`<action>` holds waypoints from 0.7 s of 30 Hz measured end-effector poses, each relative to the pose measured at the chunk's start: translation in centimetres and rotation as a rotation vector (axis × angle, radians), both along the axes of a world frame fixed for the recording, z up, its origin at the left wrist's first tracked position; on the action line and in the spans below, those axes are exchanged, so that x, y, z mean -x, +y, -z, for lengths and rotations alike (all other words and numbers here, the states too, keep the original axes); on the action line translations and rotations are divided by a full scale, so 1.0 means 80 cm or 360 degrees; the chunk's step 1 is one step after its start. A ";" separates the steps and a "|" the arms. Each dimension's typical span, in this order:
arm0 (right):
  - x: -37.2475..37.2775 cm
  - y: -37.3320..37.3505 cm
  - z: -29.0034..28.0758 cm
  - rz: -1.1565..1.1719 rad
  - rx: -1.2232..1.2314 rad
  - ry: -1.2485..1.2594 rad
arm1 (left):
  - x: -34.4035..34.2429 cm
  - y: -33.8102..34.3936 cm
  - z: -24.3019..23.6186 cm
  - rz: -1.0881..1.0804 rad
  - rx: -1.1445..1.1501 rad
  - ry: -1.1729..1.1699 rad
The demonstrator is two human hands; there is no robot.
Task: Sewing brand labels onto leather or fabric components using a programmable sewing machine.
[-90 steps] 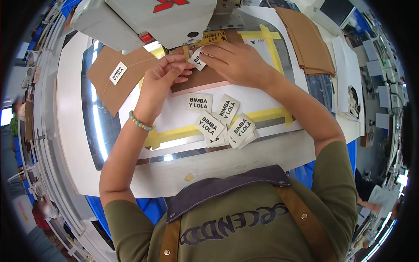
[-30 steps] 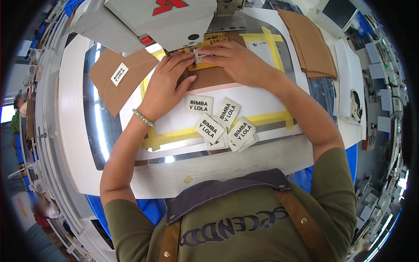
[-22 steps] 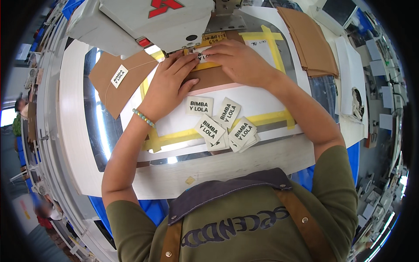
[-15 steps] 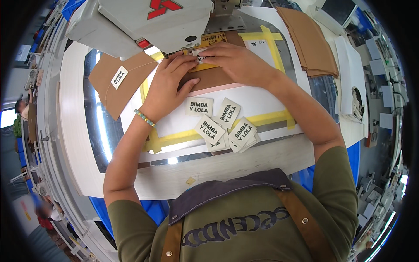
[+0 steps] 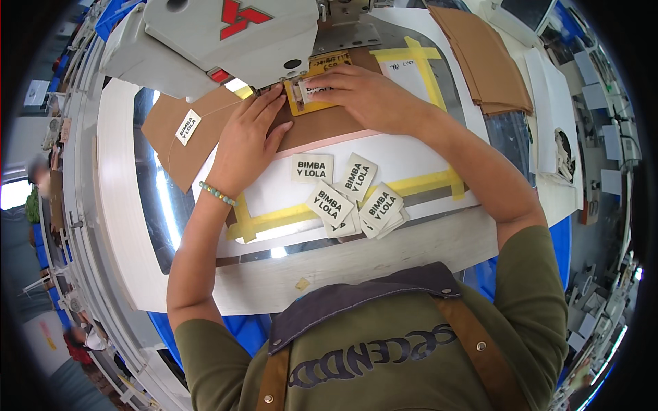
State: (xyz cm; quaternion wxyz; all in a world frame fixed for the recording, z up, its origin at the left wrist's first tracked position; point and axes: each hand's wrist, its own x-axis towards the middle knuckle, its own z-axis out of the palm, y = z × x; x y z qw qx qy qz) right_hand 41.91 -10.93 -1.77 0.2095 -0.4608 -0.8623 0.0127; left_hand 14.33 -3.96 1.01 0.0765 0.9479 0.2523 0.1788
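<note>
My left hand (image 5: 248,140) lies on the brown panel (image 5: 312,130) beneath the white-and-red machine head (image 5: 274,48), fingers stretched out and fairly straight, just left of a yellow template (image 5: 298,104). Inside that template is a white printed label (image 5: 312,89), partly covered by the stretched fingers of my right hand (image 5: 373,103), which press on it. Toward me, several matching labels (image 5: 329,200) lie loosely overlapped on a white sheet edged with yellow tape (image 5: 264,216). At the left, another brown panel (image 5: 171,116) carries a label and a loose thread.
A stack of brown pieces (image 5: 476,61) and a white tray or box (image 5: 552,130) with dark contents sit at the right. A reflective metal plate (image 5: 159,240) rests on the pale table (image 5: 356,246). Blurred co-workers and workbenches line both rims.
My left hand went from pinched at the label to stretched out, then shifted slightly left, uncovering the template's corner. My right fingers stayed on the label, which now sits within the template.
</note>
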 end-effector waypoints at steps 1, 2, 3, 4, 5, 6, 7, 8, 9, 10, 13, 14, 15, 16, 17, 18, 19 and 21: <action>0.000 0.000 0.000 0.0009 -0.0003 0.0006 | 0.000 0.001 -0.001 0.0003 -0.0016 0.0025; 0.000 0.000 0.001 -0.0001 -0.0022 0.0004 | 0.000 0.001 -0.002 0.0009 -0.0030 0.0052; -0.001 0.000 0.002 -0.0010 -0.0041 0.0001 | 0.000 0.001 -0.004 0.0022 -0.0033 0.0061; -0.002 0.000 0.002 0.0002 -0.0045 0.0010 | -0.001 0.001 -0.005 0.0030 -0.0032 0.0053; -0.005 0.000 0.001 -0.0007 -0.0043 0.0014 | -0.002 0.001 -0.007 0.0037 -0.0033 0.0045; -0.006 0.000 0.000 -0.0017 -0.0042 0.0017 | -0.001 0.001 -0.009 0.0047 -0.0039 0.0053; -0.005 -0.001 0.001 -0.0006 -0.0048 0.0024 | -0.001 0.001 -0.009 0.0027 -0.0018 0.0072; -0.004 0.000 0.001 -0.0011 -0.0067 -0.0014 | -0.001 0.000 -0.009 0.0004 0.0002 0.0089; -0.004 0.000 0.000 -0.0017 -0.0085 -0.0053 | -0.002 0.000 -0.009 0.0012 -0.0004 0.0093; -0.004 0.001 0.000 -0.0009 -0.0091 -0.0050 | -0.002 0.001 -0.010 0.0021 -0.0010 0.0087; -0.004 0.000 0.002 -0.0044 -0.0210 0.0000 | -0.002 0.001 -0.010 0.0035 -0.0007 0.0086; -0.003 -0.001 0.001 -0.0031 -0.0136 -0.0007 | -0.003 0.002 -0.012 0.0033 0.0003 0.0087; -0.003 -0.002 0.000 -0.0018 -0.0062 -0.0015 | -0.004 0.002 -0.013 0.0037 0.0000 0.0086; -0.004 -0.002 -0.001 -0.0016 -0.0064 -0.0016 | -0.004 0.003 -0.015 0.0070 -0.0014 0.0081; -0.005 -0.002 -0.001 -0.0031 -0.0088 0.0004 | -0.004 0.003 -0.016 0.0102 -0.0027 0.0078; -0.006 -0.001 -0.001 -0.0047 -0.0111 0.0024 | -0.004 0.003 -0.017 0.0102 -0.0029 0.0077; -0.005 0.000 0.000 -0.0047 -0.0112 0.0023 | -0.004 0.003 -0.016 0.0088 -0.0017 0.0082; -0.002 0.002 -0.002 -0.0033 -0.0036 0.0033 | -0.004 0.003 -0.015 0.0071 -0.0006 0.0085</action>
